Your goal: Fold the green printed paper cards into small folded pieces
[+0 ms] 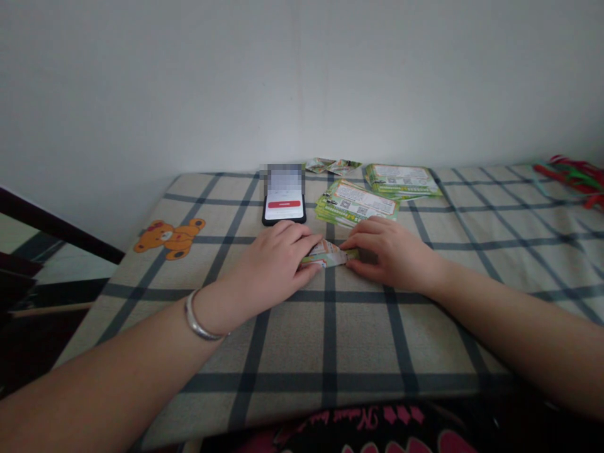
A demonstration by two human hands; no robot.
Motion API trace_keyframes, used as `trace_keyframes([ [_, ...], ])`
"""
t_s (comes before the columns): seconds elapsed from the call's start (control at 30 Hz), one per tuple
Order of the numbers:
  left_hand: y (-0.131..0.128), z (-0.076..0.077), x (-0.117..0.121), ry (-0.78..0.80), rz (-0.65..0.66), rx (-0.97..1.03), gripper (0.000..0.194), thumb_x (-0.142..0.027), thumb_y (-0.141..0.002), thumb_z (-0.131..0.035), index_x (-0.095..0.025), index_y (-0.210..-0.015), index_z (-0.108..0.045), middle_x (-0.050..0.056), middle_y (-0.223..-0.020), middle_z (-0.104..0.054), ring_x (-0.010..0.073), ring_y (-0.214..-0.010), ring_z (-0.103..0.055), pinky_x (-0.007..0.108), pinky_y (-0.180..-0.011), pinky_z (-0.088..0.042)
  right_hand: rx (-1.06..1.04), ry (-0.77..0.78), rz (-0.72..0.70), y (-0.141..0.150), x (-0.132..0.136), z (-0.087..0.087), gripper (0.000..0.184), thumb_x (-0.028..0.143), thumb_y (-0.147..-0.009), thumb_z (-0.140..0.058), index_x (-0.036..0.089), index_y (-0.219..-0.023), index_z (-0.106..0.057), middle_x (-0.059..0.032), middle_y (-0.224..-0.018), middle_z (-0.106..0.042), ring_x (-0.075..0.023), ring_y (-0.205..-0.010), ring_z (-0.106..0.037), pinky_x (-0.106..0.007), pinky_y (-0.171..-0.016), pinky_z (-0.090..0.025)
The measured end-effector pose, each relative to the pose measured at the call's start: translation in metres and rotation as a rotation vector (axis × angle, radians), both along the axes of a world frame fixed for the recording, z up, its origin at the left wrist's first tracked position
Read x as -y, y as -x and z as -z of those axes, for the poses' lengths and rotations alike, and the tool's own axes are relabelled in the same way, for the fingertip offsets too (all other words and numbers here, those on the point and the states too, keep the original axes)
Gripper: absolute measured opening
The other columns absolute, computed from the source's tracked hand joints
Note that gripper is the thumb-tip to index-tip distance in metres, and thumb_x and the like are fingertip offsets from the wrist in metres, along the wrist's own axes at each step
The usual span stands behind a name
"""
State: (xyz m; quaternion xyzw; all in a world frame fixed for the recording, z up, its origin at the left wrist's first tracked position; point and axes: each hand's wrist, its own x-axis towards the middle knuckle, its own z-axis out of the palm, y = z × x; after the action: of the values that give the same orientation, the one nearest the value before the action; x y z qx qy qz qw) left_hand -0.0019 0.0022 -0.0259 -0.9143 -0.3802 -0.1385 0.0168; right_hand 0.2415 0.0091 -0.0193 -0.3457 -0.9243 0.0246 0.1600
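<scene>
A small folded green-and-white paper leaflet [329, 253] lies on the checked cloth between my two hands. My left hand [274, 264], with a silver bangle on its wrist, presses its curled fingers on the leaflet's left end. My right hand [389, 255] pinches the right end with fingers together. Both hands rest on the table [330, 340].
A black phone [284, 196] with a lit screen lies just beyond my hands. Two stacks of green leaflets [357, 202] [401, 178] and some folded pieces [333, 165] sit at the back. Red and green strips [573, 176] lie far right. A bear print [170, 237] marks the cloth's left side.
</scene>
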Motion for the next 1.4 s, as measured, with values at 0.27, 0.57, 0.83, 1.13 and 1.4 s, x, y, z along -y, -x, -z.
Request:
trace_keyframes([
  [0.27,-0.001,0.002,-0.001,0.035,0.020,0.143,0.046,-0.030,-0.085,-0.064,-0.017,-0.126,-0.050,0.009,-0.119,-0.061,0.0241,-0.112,-0.054,0.042,-0.097,-0.045,-0.077,0.017,-0.033,0.005,0.001,-0.001,0.019,0.022,-0.084,-0.061,0.018,-0.102,-0.064,-0.0070,-0.096,-0.065,-0.0220,-0.092,-0.058,-0.035,-0.082,-0.044],
  [0.57,-0.003,-0.001,0.000,0.039,0.065,0.179,0.029,-0.022,-0.086,-0.063,-0.019,-0.113,-0.053,0.005,-0.106,-0.065,0.0217,-0.101,-0.059,0.038,-0.088,-0.048,-0.070,0.054,-0.019,0.006,0.001,-0.001,0.013,0.022,-0.084,-0.060,0.018,-0.096,-0.062,-0.0058,-0.094,-0.064,-0.0216,-0.093,-0.057,-0.034,-0.082,-0.044],
  [0.83,-0.004,-0.004,0.004,0.019,0.088,0.168,0.018,-0.020,-0.087,-0.059,-0.019,-0.105,-0.056,0.004,-0.095,-0.066,0.0200,-0.090,-0.061,0.035,-0.080,-0.047,-0.103,0.071,0.037,0.007,0.001,-0.001,0.011,0.022,-0.083,-0.061,0.018,-0.094,-0.063,-0.0047,-0.089,-0.066,-0.0204,-0.088,-0.058,-0.033,-0.078,-0.044],
  [1.13,-0.005,-0.007,0.008,-0.038,0.104,0.215,0.015,-0.014,-0.087,-0.056,-0.017,-0.101,-0.055,0.002,-0.090,-0.066,0.0174,-0.082,-0.062,0.031,-0.072,-0.045,-0.258,-0.051,0.005,0.010,0.008,-0.005,0.005,0.016,-0.083,-0.062,0.019,-0.088,-0.061,-0.0023,-0.083,-0.067,-0.0180,-0.082,-0.058,-0.030,-0.075,-0.044],
  [1.4,-0.007,-0.011,0.015,-0.083,0.051,0.198,0.008,-0.022,-0.091,-0.054,-0.019,-0.098,-0.055,0.001,-0.081,-0.066,0.0183,-0.072,-0.062,0.031,-0.065,-0.044,-0.360,-0.153,-0.015,0.015,0.016,-0.008,0.006,0.017,-0.086,-0.062,0.020,-0.085,-0.057,-0.0016,-0.081,-0.067,-0.0170,-0.079,-0.058,-0.030,-0.074,-0.045],
])
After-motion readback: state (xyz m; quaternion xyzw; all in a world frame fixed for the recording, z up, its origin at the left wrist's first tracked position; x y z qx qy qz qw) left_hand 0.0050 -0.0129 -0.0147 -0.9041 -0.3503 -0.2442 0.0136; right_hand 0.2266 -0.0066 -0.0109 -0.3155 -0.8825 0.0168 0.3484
